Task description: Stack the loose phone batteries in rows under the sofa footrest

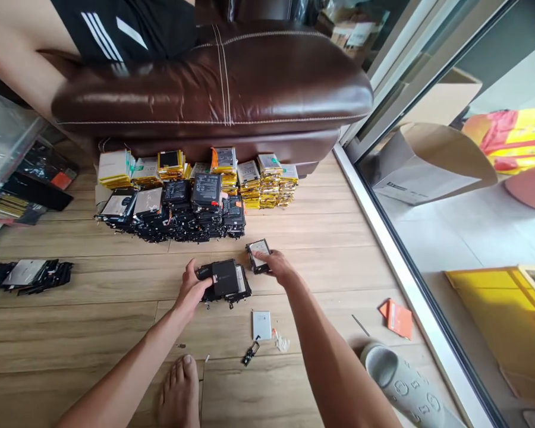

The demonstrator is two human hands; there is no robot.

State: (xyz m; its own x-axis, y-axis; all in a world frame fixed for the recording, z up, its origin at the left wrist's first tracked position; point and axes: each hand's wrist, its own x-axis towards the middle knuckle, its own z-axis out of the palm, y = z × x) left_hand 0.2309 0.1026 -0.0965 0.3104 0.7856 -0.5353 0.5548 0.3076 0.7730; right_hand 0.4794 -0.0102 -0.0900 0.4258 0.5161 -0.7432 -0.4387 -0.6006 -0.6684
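Note:
My left hand (193,293) grips the near-left end of a low stack of black phone batteries (226,278) on the wood floor, its thumb lying on top. Just to the right, my right hand (275,262) is closed around a smaller stack of batteries (259,248) with a pale top face, thumb pressed on it. Farther off, tall piles of black batteries (207,189) stand in front of the sofa, with yellow-edged batteries (249,172) behind and beside them. One silver battery (261,325) lies flat on the floor nearer to me, beside a small black part (250,353).
A brown leather sofa (214,77) bounds the far side, where another person's leg and dark shorts (129,32) show. At left lies another battery row (27,273). Orange packs (399,319), a thin rod (360,324) and a grey slipper (401,380) lie near the door track (396,244).

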